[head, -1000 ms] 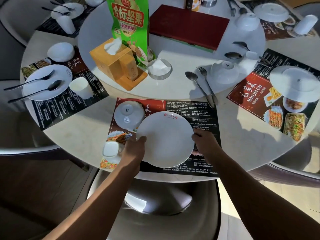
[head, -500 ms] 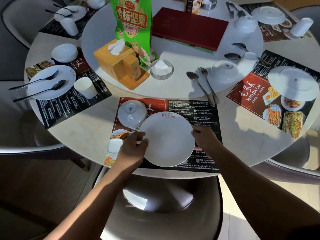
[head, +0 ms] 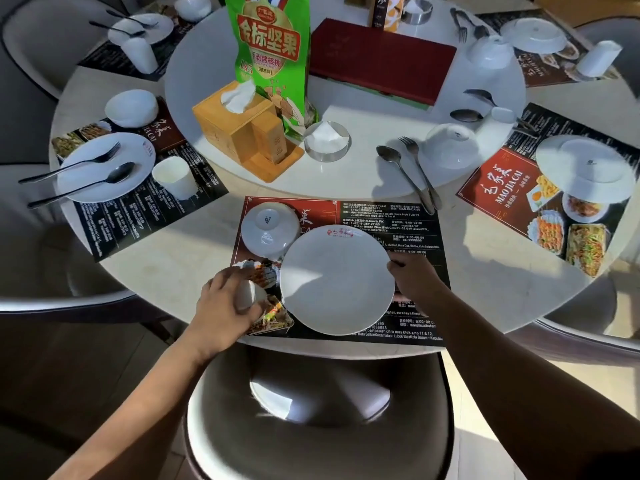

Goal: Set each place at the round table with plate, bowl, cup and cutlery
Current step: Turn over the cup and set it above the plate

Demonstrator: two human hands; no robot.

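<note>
A white plate (head: 337, 280) lies on the printed placemat (head: 391, 220) at the near place. An upturned white bowl (head: 268, 228) sits on the mat at the plate's far left. My left hand (head: 225, 301) is closed around a small white cup (head: 250, 295) at the mat's left edge. My right hand (head: 414, 275) rests at the plate's right rim with its fingertips touching it. A spoon (head: 403, 176) and a fork (head: 420, 173) lie side by side on the turntable's rim, beyond the mat's right corner.
The central turntable (head: 367, 168) carries a wooden tissue box (head: 242, 129), a green snack bag (head: 272, 60), a red menu book (head: 381, 58), a napkin holder (head: 327, 140) and an upturned bowl (head: 450, 145). Set places lie left and right. A chair (head: 318, 410) stands below me.
My left hand has left the plate's left rim and closed on the small cup beside it. The plate has shifted slightly right on the mat; my right hand stays at its rim.
</note>
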